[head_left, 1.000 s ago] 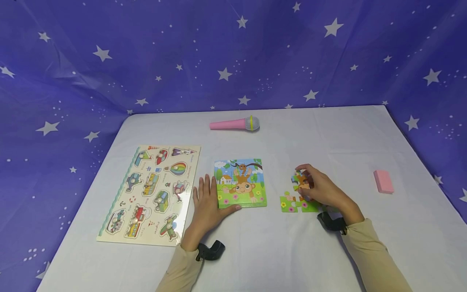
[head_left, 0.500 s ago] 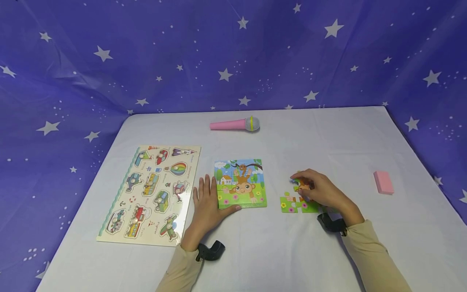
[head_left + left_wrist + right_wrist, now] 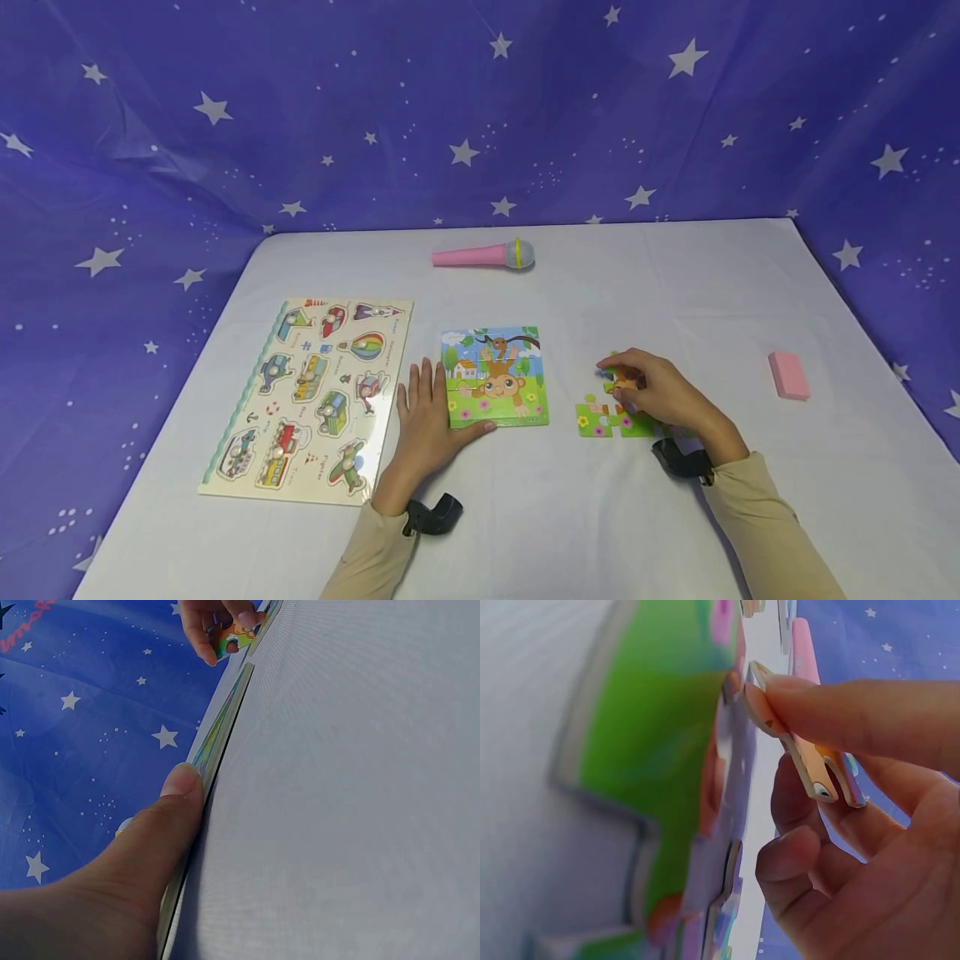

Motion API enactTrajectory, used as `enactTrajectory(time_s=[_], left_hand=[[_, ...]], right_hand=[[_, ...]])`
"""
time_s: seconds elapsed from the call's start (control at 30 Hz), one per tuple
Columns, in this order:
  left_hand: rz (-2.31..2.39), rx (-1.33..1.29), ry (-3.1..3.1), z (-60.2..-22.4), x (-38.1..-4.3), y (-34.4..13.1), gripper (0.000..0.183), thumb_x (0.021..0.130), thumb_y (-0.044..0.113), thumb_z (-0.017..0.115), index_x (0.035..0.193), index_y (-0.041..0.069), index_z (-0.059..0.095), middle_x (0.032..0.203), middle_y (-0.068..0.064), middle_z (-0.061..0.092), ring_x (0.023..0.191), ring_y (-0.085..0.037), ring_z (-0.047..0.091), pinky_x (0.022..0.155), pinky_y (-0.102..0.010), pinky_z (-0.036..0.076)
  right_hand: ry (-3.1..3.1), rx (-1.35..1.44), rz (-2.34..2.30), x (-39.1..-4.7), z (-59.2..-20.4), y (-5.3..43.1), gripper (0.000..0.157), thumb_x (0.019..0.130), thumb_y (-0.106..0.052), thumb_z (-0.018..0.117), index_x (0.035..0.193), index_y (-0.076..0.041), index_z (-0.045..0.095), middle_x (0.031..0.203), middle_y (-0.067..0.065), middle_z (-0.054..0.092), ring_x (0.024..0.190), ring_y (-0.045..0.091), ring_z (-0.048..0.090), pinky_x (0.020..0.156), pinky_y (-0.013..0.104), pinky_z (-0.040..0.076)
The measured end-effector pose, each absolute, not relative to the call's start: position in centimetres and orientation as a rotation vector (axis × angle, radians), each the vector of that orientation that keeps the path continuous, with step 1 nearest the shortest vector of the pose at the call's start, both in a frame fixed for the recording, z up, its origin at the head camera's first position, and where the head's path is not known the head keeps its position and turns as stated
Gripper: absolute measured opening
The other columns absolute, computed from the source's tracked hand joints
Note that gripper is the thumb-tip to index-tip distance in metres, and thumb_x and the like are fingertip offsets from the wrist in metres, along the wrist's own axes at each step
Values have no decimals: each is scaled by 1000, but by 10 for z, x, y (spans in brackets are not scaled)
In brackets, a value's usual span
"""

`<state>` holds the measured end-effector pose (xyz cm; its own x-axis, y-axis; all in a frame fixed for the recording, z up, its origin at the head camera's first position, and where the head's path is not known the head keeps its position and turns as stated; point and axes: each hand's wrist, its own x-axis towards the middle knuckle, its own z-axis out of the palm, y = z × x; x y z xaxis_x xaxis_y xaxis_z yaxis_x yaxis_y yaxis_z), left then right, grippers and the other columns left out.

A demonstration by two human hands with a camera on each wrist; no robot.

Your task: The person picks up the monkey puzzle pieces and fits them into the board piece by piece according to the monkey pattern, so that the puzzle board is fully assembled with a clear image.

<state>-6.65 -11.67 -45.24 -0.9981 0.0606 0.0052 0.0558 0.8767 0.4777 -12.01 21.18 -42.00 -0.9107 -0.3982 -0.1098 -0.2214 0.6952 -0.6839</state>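
My left hand (image 3: 427, 421) lies with its fingers spread beside a square monkey jigsaw puzzle (image 3: 487, 408). Its thumb rests along the puzzle's near edge, seen close in the left wrist view, where the puzzle's thin side shows. To the right, my right hand (image 3: 663, 387) pinches a jigsaw piece (image 3: 810, 766) between thumb and fingers. That piece carries part of an orange-brown face with an eye and is tilted up from the table. Under and beside this hand lie several loose jigsaw pieces (image 3: 595, 421) with green grass and pink flowers; the hand hides part of the group.
Left of the left hand lies a large peg puzzle board (image 3: 303, 400) with vehicle pictures. A pink toy microphone (image 3: 480, 255) lies at the back. A pink block (image 3: 788, 374) sits at the far right. White cloth (image 3: 540, 517) covers the table, with a starry purple backdrop behind.
Over the first half second my right hand moved slightly nearer to me and lower with its jigsaw piece, then stayed almost still. The left hand has not moved.
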Motion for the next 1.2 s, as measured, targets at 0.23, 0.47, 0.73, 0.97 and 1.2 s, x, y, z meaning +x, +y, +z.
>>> enactTrajectory(time_s=[0.23, 0.47, 0.73, 0.97, 1.2], left_hand=[[773, 95, 3033, -454, -67, -117, 115, 66, 64, 66, 144, -2, 14, 151, -22, 7, 140, -38, 0, 109, -57, 0], [780, 94, 3034, -455, -68, -118, 115, 65, 64, 66, 144, -2, 14, 151, -22, 6, 140, -38, -1, 109, -57, 0], [797, 100, 3027, -455, -68, -118, 115, 66, 64, 66, 144, -2, 14, 151, -22, 7, 140, -38, 0, 109, -57, 0], [797, 105, 3027, -454, -68, -118, 114, 66, 64, 66, 144, -2, 15, 151, -23, 7, 140, -39, 0, 109, -57, 0], [783, 116, 3035, -454, -68, -118, 114, 66, 65, 65, 144, -2, 15, 151, -23, 6, 140, -39, 0, 108, -58, 1]], right_hand=[[2637, -500, -1074, -120, -418, 211, 40, 81, -2, 63, 119, -12, 57, 107, 10, 56, 75, 17, 47, 61, 23, 43], [2654, -570, -1108, -121, -412, 195, 37, 82, -4, 64, 117, -12, 59, 104, 7, 59, 79, 16, 48, 66, 24, 44], [2625, -729, -1125, -123, -407, 154, 33, 79, 0, 64, 111, -8, 62, 101, 6, 63, 82, 13, 52, 74, 31, 47], [2570, -824, -1120, -129, -406, 111, 33, 80, -3, 64, 113, -8, 62, 110, 5, 63, 85, 14, 56, 78, 33, 48], [2592, -808, -1101, -138, -407, 79, 45, 80, -7, 66, 124, -13, 55, 118, 7, 60, 84, 14, 56, 75, 29, 47]])
